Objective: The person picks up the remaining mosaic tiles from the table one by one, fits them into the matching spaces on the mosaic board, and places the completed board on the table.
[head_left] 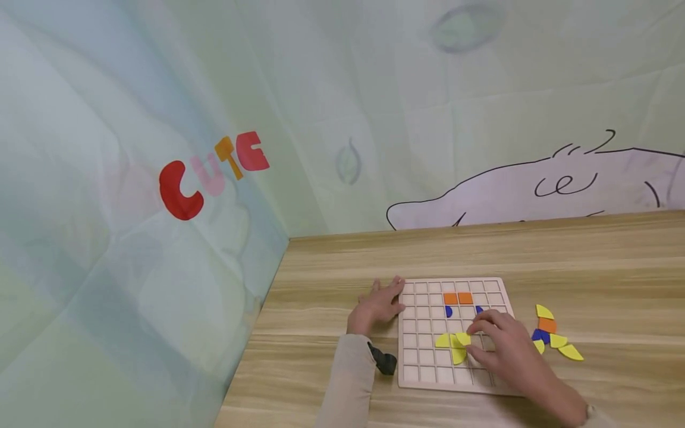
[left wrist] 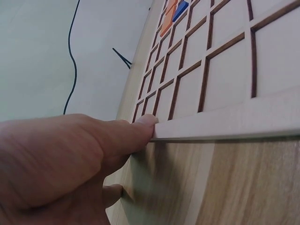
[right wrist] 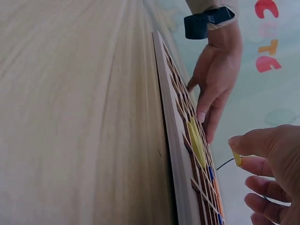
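A pale wooden grid board (head_left: 408,381) lies flat on the table. My left hand (head_left: 377,304) touches its left edge with fingers extended; the left wrist view has the thumb (left wrist: 146,121) against the frame. Over the lower middle of the board, my right hand (head_left: 503,345) pinches a small yellow piece (right wrist: 237,159) between thumb and finger. Beside those fingertips, several yellow quarter-round pieces (head_left: 458,355) sit in the grid. Farther up are two orange squares (head_left: 451,298), with a blue rounded piece (head_left: 448,311) below them and another (head_left: 478,310) partly covered by my right hand.
Right of the board, loose pieces lie on the wooden table (head_left: 332,267): several yellow ones (head_left: 571,352), an orange square (head_left: 547,324) and blue pieces (head_left: 540,336). A printed cloth wall (head_left: 342,119) borders the table at the back and left. A black band (head_left: 384,360) circles the left wrist.
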{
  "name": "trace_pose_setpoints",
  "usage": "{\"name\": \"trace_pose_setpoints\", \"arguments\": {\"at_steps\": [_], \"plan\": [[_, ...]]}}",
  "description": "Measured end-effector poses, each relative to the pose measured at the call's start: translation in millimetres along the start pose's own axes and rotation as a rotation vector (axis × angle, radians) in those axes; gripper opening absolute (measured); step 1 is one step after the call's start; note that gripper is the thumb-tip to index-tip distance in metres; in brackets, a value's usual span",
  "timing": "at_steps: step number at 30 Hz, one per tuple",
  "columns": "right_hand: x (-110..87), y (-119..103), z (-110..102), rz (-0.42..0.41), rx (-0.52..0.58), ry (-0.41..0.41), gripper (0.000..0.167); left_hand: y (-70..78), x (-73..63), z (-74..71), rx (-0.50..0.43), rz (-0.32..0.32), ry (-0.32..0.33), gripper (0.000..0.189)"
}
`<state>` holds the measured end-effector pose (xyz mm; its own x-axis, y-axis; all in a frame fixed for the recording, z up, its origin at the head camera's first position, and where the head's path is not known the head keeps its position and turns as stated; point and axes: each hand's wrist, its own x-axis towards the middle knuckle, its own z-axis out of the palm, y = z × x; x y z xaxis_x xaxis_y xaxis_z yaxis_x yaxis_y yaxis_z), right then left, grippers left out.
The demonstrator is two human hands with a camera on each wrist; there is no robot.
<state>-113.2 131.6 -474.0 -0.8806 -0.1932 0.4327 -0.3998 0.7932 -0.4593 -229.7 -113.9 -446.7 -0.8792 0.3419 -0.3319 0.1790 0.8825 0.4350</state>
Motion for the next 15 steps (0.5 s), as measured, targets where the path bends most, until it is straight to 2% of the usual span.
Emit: {"name": "trace_pose_setpoints", "arguments": {"at_steps": [15], "plan": [[3.0, -17.2, 14.0, 0.063, -0.006, -0.165, 0.018, -0.7, -0.2, 0.4, -0.007, 0.002, 0.003, 0.058]]}}
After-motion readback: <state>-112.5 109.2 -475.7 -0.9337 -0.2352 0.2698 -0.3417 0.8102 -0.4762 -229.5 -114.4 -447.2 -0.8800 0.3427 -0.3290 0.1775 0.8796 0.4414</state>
